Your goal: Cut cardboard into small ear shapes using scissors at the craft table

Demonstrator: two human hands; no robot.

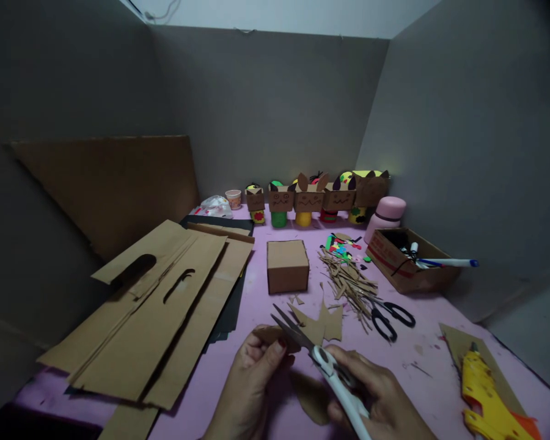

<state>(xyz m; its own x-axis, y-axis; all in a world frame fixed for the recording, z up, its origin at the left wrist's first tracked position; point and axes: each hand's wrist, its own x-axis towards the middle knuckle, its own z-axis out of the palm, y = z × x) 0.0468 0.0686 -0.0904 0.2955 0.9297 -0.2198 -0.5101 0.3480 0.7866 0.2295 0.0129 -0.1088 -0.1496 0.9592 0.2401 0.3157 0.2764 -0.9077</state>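
Note:
My left hand [252, 382] pinches a small brown cardboard piece [270, 335] near the front of the pink table [256, 293]. My right hand [380, 397] grips white-handled scissors [323, 360]. Their open blades point up and left at the cardboard piece. More cut cardboard shapes [323, 324] lie just beyond the blades.
A small cardboard box [287, 265] stands mid-table. Large cardboard sheets [151, 311] cover the left side. Black-handled scissors [389, 316] lie by a pile of cardboard strips [348, 281]. A box of pens [410, 260], a yellow glue gun [486, 391] and a row of cardboard figures [309, 198] are also here.

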